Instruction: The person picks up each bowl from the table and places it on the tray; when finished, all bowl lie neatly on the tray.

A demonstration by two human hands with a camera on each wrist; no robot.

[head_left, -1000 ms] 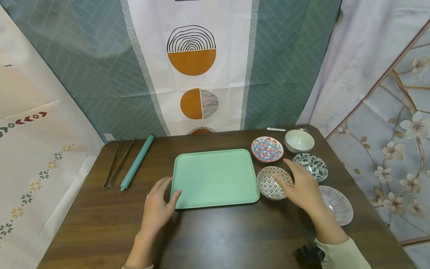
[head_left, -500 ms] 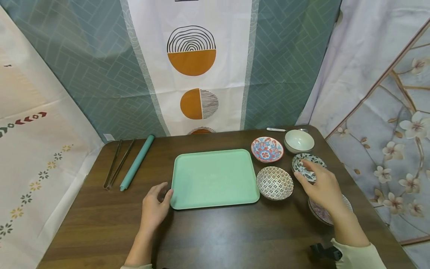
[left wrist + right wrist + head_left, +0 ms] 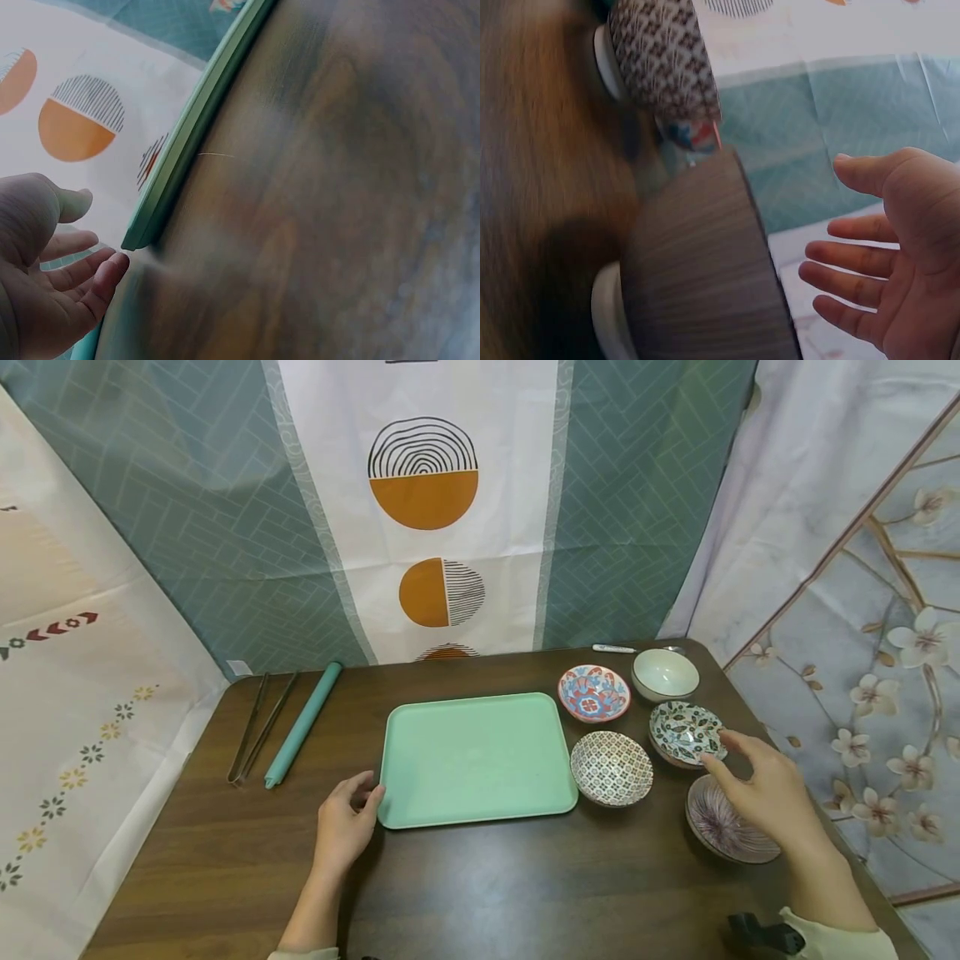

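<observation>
My left hand [image 3: 347,827] is at the near left corner of the pale green tray [image 3: 476,760], its fingers loosely bent. In the left wrist view the fingertips are right at the end of the tray [image 3: 184,135], with nothing between thumb and fingers. My right hand [image 3: 768,789] hovers over the purple streaked bowl [image 3: 723,827], thumb and fingers spread and holding nothing. Its fingertips overlap the rim of the leaf-patterned bowl [image 3: 682,727] in the head view. In the right wrist view the streaked bowl [image 3: 705,277] stands beside the open hand [image 3: 900,262].
A small-patterned bowl [image 3: 611,768] stands right of the tray, with a red-and-blue bowl [image 3: 594,693] behind it. Farther back are a white bowl [image 3: 665,673] and a spoon [image 3: 615,648]. Metal tongs [image 3: 258,727] and a teal roll [image 3: 303,727] lie at the left.
My right hand has moved right from the small-patterned bowl, past the leaf-patterned bowl, to above the streaked one. My left hand has drawn slightly back and left at the tray's edge.
</observation>
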